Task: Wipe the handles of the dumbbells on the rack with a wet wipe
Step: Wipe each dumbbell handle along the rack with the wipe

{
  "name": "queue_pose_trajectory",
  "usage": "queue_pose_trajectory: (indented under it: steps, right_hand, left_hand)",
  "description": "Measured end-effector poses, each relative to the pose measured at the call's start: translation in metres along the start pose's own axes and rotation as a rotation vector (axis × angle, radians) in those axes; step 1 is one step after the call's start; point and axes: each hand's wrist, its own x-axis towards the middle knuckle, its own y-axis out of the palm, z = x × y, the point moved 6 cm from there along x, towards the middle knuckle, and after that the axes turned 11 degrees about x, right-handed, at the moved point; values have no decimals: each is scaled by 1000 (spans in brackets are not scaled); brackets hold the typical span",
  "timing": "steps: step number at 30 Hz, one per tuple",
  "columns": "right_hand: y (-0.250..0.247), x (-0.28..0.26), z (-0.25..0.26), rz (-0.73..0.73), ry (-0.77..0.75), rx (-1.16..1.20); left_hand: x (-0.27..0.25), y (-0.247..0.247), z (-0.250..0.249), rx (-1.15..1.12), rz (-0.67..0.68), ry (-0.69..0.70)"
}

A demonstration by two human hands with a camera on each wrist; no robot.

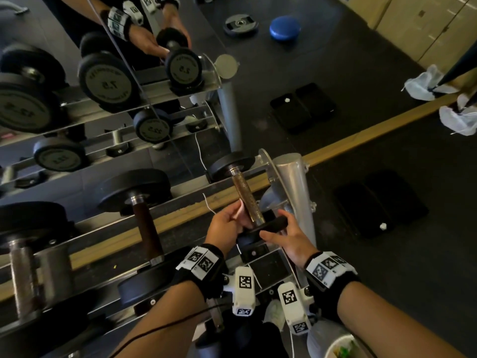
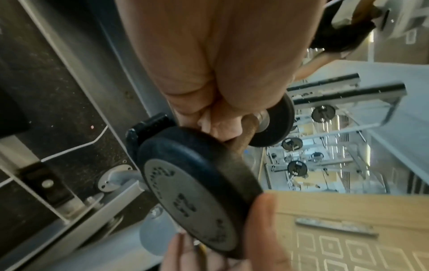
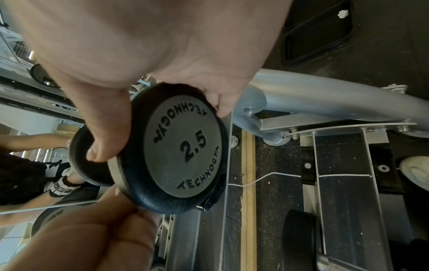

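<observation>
The small 2.5 dumbbell (image 1: 246, 200) lies at the right end of the rack (image 1: 180, 202), its rusty brown handle pointing toward me. My left hand (image 1: 238, 218) pinches a pale wet wipe (image 1: 240, 211) against the handle's near end; in the left wrist view the wipe (image 2: 206, 119) is bunched between the fingers and the handle (image 2: 246, 132). My right hand (image 1: 276, 226) grips the near black head (image 3: 185, 152), with the thumb (image 3: 106, 139) behind it and the fingers (image 3: 223, 102) over its rim. The near head sits just above its black cradle (image 1: 253, 251).
Bigger dumbbells (image 1: 144, 213) fill the rack to the left, and a mirror (image 1: 103, 86) behind it shows their reflection. The silver rack post (image 1: 291, 177) stands just right of my hands. Black mats (image 1: 379, 202) lie on the floor. A lined bin (image 1: 340, 347) is at bottom right.
</observation>
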Motion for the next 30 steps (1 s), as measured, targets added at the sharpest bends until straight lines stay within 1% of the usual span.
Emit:
queue_pose_trajectory:
  steps: [2,3,4,6,7,11,19,23,27,29,30]
  right_hand:
    - [-1,1,0,-5,-4,3]
    - [-1,2,0,-5,-2,-1]
    - [-1,2,0,-3,2,-4]
    - [0,1,1,0,10,-12]
    - [1,-1,2,-3,10,-17]
    - [0,-4,4,-24,0,-57]
    - [-1,-2,3,-41,-33,-76]
    - [0,-3,4,-37,-26,-86]
    - [-1,-3,3,-41,-33,-99]
    - [0,-5,4,-44,-42,-95]
    - [2,-6,5,-45,-46,-87]
  left_hand:
    - [1,-3,0,-91,-2,-36]
    - [3,-7,-1,-151,-35,-45]
    - [7,-12,-3,-176,-100,-38]
    - [16,-21,-9,-102,-240,31]
    - [21,-21,-13,-46,-263,66]
    - [30,-5,-15,245,-204,123]
    - [27,-12,-14,639,-152,142]
    - [16,-4,-13,692,-51,164]
    - [0,4,-16,895,53,260]
    - [-5,5,-14,878,129,219]
    - [-6,1,-14,794,148,175]
